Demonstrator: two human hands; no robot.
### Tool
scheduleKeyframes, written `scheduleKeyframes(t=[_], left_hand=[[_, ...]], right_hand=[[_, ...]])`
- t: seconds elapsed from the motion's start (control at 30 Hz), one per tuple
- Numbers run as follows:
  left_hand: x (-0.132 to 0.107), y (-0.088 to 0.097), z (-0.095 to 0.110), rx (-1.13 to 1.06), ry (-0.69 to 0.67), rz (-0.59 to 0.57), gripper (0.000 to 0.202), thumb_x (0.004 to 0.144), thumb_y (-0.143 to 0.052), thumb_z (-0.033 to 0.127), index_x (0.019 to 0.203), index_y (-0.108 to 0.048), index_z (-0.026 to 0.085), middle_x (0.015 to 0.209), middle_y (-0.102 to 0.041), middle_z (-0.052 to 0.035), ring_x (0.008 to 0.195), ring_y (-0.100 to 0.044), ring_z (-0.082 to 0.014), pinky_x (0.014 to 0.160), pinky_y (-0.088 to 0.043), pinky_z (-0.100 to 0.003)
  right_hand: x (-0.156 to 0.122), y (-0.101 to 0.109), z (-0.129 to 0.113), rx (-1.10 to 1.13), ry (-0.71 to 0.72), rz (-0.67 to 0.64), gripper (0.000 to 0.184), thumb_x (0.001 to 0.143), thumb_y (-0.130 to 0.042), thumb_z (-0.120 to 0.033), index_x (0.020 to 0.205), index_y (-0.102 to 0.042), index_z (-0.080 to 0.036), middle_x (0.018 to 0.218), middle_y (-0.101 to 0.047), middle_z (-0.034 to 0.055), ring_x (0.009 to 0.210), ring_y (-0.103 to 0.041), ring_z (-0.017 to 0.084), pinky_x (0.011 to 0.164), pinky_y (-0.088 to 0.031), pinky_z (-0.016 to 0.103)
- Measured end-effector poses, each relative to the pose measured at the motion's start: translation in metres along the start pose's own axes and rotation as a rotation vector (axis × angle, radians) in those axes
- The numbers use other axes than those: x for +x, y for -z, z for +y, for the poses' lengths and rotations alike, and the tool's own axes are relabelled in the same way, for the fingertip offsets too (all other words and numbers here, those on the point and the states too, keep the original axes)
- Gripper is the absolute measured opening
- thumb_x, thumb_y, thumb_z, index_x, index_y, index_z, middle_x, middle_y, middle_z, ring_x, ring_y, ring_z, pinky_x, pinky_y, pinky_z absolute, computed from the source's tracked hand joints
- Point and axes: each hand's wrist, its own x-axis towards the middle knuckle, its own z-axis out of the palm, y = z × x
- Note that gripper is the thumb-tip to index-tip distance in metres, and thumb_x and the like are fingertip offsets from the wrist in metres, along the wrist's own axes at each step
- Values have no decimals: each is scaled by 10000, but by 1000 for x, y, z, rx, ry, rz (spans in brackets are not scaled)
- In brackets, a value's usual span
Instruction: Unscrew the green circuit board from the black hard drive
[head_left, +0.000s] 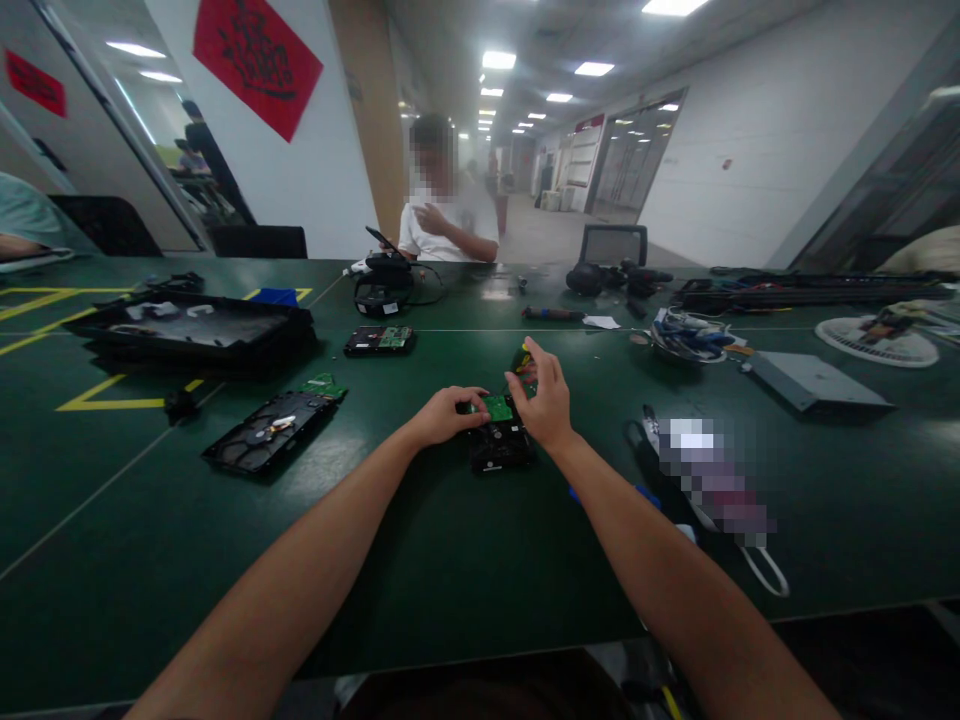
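A hard drive (pixel 501 452) lies on the green table in front of me, its green circuit board (pixel 498 407) facing up at the far end. My left hand (pixel 442 415) grips the drive's left side, thumb and fingers closed at the edge of the board. Above the drive's right far corner, my right hand (pixel 549 405) has its thumb and index finger closed around a small black-and-yellow tool that looks like a screwdriver (pixel 520 358). The tool's lower end is hidden, so I cannot tell whether it touches the drive.
To the left are a drive casing (pixel 270 432) and stacked black trays (pixel 202 330). Another hard drive (pixel 379 340) sits farther back. On the right lie a coil of cables (pixel 690 335), a grey metal box (pixel 821 382) and a long pouch (pixel 705 475). Across the table, a person (pixel 450 225) sits.
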Motion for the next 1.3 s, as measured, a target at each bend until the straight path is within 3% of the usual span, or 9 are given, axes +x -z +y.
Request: scheduleKeyframes(t=[0.13, 0.3, 0.43, 0.63, 0.8, 0.97, 1.17, 1.3], left_hand=[[0, -1, -1, 9, 1, -3, 143, 833, -752, 335, 914, -766, 218, 1306, -701, -82, 1255, -628, -265, 1128, -400, -437], [-1, 1, 1, 34, 12, -10, 153, 832, -751, 348, 914, -761, 218, 1332, -688, -84, 1244, -632, -272, 1136, -395, -453], [-1, 1, 5, 34, 2, -3, 148, 837, -743, 349, 905, -757, 219, 1332, -690, -80, 1248, -632, -272, 1135, -399, -437], [-1, 1, 5, 27, 14, -8, 155, 829, -750, 356, 901, -757, 220, 1328, -691, -79, 1225, -647, -273, 1128, -408, -437], [-1, 1, 3, 39, 2, -2, 173, 832, -745, 374, 909, -756, 220, 1327, -691, -78, 1221, -647, -275, 1118, -416, -429], [-1, 0, 4, 46, -4, -1, 179, 839, -738, 379, 911, -755, 216, 1308, -699, -85, 1232, -639, -281, 1116, -414, -440], [-1, -1, -1, 56, 0, 4, 200, 829, -747, 402, 923, -757, 226, 1312, -699, -75, 1209, -653, -281, 1111, -423, -448], [-1, -1, 1, 38, -1, 6, 181, 828, -748, 382, 907, -757, 220, 1308, -702, -82, 1226, -648, -288, 1120, -415, -449]], right_hand=[[-1, -2, 0, 7, 10, -19, 647, 991, -505, -271, 1581, -245, -325, 1322, -572, 124, 1025, -659, 254, 931, -616, 496], [-1, -5, 0, 20, 9, -2, 647, 974, -547, -301, 1561, -276, -331, 1313, -551, 120, 1007, -656, 249, 841, -648, 456], [0, -6, -1, 27, 25, -1, 634, 993, -499, -258, 1574, -252, -312, 1340, -548, 128, 1033, -653, 246, 923, -622, 475], [0, -8, -1, 35, -2, 21, 601, 970, -552, -287, 1523, -318, -321, 1242, -562, 121, 985, -640, 242, 790, -653, 428], [0, -11, -1, 52, 5, 44, 591, 978, -519, -253, 1526, -299, -280, 1346, -537, 141, 1031, -658, 241, 892, -629, 440], [2, -13, 2, 29, -3, 69, 538, 959, -586, -293, 1455, -381, -263, 1282, -536, 136, 992, -642, 247, 814, -635, 433], [3, -14, 6, 63, 48, 35, 585, 974, -549, -253, 1515, -328, -271, 1347, -529, 151, 1071, -631, 264, 862, -622, 448], [5, -12, 3, 42, 44, 2, 589, 972, -562, -269, 1520, -347, -290, 1284, -540, 132, 991, -640, 241, 822, -623, 427]])
